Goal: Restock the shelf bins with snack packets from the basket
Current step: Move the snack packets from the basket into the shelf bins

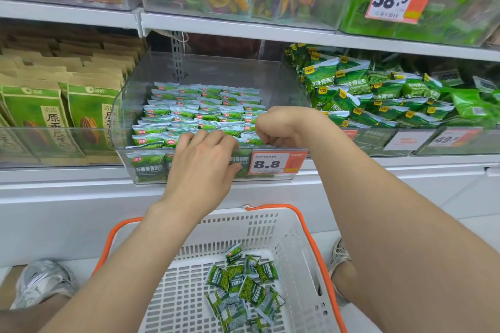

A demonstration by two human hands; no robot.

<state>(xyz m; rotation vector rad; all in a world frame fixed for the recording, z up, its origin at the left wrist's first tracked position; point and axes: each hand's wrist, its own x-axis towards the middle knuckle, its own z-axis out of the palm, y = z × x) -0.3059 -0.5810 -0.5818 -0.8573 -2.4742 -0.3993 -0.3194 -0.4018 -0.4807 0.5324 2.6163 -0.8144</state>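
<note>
Shop shelf, left hand, right hand on packets in bin, basket below

We see a clear shelf bin packed with tidy rows of small green snack packets standing on edge. Below it, a white slotted basket with orange handles holds a loose heap of packets lying jumbled on its bottom.

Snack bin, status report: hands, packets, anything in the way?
Left hand draped over clear bin front rim, on packets. Right hand curled inside bin, grip unclear. Basket holds loose packets. Nothing in the way.
</note>
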